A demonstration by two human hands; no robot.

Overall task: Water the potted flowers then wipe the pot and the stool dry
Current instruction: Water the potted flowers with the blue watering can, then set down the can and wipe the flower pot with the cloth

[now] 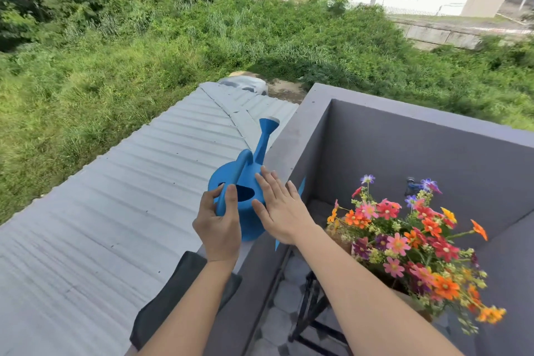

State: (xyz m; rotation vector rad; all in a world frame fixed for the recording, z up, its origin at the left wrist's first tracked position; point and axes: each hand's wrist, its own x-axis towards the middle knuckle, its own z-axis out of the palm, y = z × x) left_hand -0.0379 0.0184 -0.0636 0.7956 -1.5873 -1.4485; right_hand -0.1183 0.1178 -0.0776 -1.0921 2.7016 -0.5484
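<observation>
A blue watering can (245, 176) stands on top of the grey balcony wall (291, 141), its spout pointing away from me. My left hand (219, 220) is closed around the can's handle. My right hand (280, 208) lies flat against the can's right side, fingers spread. To the right, lower down, is a pot of orange, pink, red and purple flowers (410, 237). The pot (344, 240) is mostly hidden by blooms. It rests on a dark metal stool (312, 306), of which only the legs show.
A dark grey cloth (173, 292) drapes over the wall near my left forearm. Beyond the wall a corrugated metal roof (115, 196) slopes away below. The balcony corner (404, 153) encloses the flowers, with a blue tap (411, 185) on its wall. The floor (283, 312) has hexagonal tiles.
</observation>
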